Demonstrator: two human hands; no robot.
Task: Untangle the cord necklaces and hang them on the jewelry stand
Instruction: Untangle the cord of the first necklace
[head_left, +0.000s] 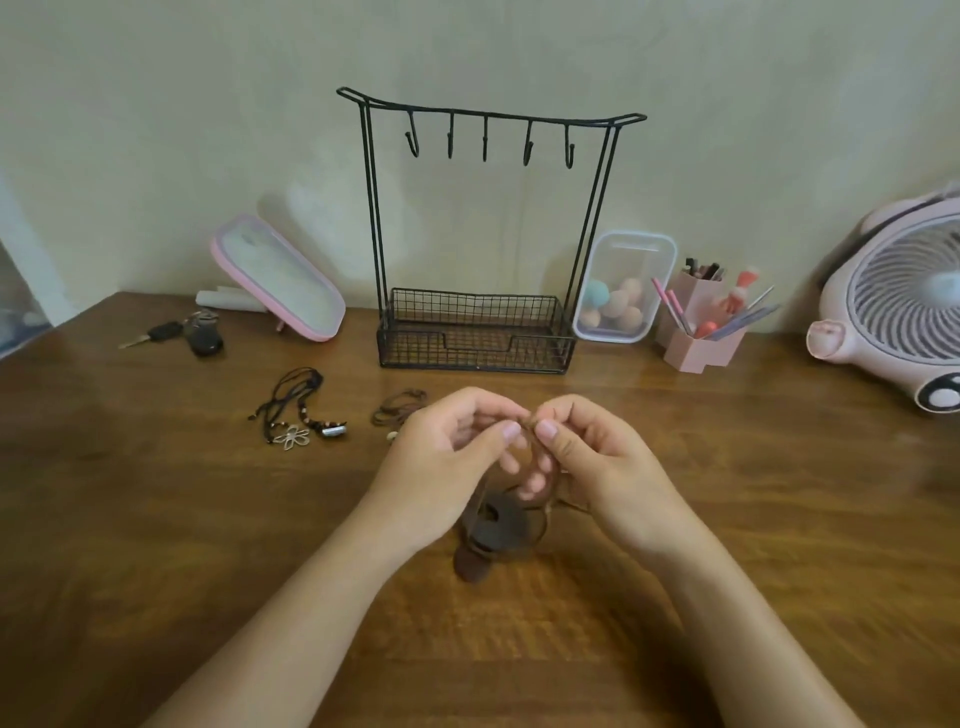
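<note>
Above table (208, 519), looped brown cord necklace (496, 530)

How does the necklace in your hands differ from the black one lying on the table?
The brown necklace is pinched between the left hand and right hand; the black necklace lies untouched on the table. The brown necklace has large dark brown pendant pieces; the black necklace has small beads and a silver flower charm. Both are cord necklaces, not yet on the stand.

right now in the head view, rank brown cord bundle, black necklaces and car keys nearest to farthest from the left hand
1. brown cord bundle, just beside the left hand
2. black necklaces, further left
3. car keys, far back left
</note>
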